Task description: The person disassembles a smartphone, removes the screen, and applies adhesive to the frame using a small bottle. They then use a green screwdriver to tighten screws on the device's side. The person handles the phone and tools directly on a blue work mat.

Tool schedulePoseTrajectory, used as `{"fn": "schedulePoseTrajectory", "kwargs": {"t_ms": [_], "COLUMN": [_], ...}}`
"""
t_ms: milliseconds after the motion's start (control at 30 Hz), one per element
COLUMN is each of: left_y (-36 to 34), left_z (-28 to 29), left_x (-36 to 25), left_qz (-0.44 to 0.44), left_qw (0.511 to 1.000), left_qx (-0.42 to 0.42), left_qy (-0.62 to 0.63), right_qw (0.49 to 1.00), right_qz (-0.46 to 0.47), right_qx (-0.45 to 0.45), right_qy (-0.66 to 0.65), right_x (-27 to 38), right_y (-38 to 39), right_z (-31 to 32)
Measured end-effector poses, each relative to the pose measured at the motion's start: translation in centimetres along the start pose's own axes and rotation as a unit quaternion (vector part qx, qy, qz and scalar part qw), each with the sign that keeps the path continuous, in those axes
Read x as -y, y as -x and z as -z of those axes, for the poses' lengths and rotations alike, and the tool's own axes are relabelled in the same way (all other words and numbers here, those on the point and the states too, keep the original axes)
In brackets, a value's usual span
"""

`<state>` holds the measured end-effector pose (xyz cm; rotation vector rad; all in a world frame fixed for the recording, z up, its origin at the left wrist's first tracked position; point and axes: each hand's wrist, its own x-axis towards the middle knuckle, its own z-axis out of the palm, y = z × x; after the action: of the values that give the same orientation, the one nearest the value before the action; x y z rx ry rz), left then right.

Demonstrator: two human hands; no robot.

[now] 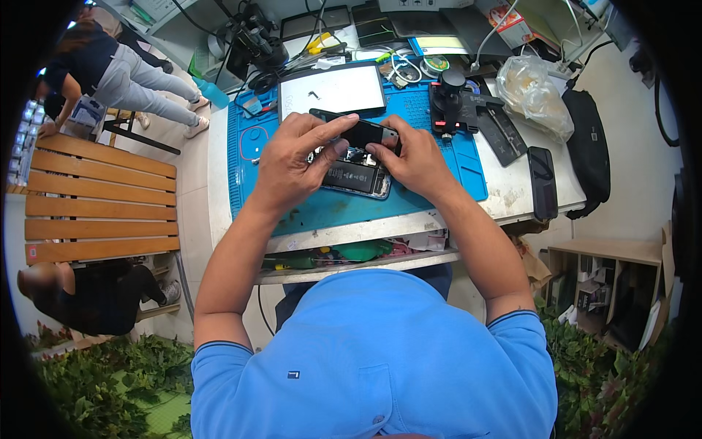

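Observation:
Over a blue silicone mat [307, 212], an opened phone body [349, 177] lies with its black battery and inner parts showing. A dark screen panel [365, 132] is lifted above its upper part. My left hand [290, 157] is closed on the left side of the panel, index finger stretched along it and thumb bent below. My right hand [417, 164] grips the panel's right end between thumb and fingers. The left hand partly hides the phone body. A white pad [329, 91] with a small dark piece on it lies just behind my hands.
Right: black fixture [453, 106], dark tray [499, 132], phone [542, 183], plastic bag [534, 95], black pouch [589, 154]. Behind: cables, solder spool [435, 64], microscope stand [256, 44]. Left: wooden bench [102, 192], a standing person [124, 80] and a seated person [95, 296].

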<state>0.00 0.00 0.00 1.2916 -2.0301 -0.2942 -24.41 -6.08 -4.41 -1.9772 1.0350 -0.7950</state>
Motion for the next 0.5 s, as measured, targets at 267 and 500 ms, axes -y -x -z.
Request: {"fn": "schedulePoseTrajectory", "kwargs": {"t_ms": [267,500], "left_y": [-0.05,0.31], "left_z": [-0.23,-0.27], "left_x": [0.16,0.25], "left_qz": [-0.051,-0.007], "left_qw": [0.996,0.998], "left_qx": [-0.042,0.002], "left_qy": [0.052,0.065], "right_qw": [1.000,1.000], "right_qz": [0.002,0.002], "right_qx": [-0.001,-0.002], "right_qy": [-0.002,-0.006], "right_x": [-0.06,-0.18], "right_y": [0.14,0.08], "right_z": [-0.22,-0.21]}}
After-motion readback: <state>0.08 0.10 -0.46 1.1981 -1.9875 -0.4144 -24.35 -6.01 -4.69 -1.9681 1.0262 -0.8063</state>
